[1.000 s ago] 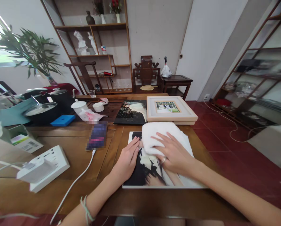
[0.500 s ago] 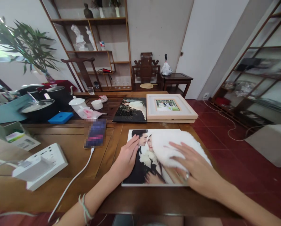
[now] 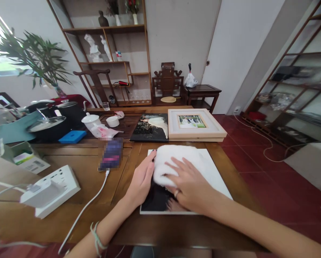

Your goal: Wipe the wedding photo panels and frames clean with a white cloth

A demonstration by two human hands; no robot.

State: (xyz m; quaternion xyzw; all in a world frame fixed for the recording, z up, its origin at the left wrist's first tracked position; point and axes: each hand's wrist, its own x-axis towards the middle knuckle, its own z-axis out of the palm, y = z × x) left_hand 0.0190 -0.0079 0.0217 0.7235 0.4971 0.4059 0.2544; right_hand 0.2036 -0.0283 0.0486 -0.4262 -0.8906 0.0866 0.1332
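Note:
A photo panel (image 3: 157, 200) with a white edge lies flat on the wooden table in front of me. My right hand (image 3: 186, 182) rests palm down on a white fluffy cloth (image 3: 176, 152), fingers spread, pressing it on the upper left of the panel. The cloth hides the pictured faces; dark clothing shows below it. At the panel's left edge is my left hand (image 3: 142, 179), its fingers stretched out and touching the edge, gripping nothing. A ring is on my right hand.
Behind the panel lie a dark photo panel (image 3: 149, 127) and a light wooden picture frame (image 3: 198, 134). To the left are a phone (image 3: 110, 154) on a white cable, a power strip (image 3: 57, 193), a blue box (image 3: 72, 137), a lidded pan (image 3: 49, 125) and a white teapot (image 3: 90, 120).
My right hand has slid left with the cloth, from the panel's right side onto its upper left. My left hand has shifted off the picture to its left edge.

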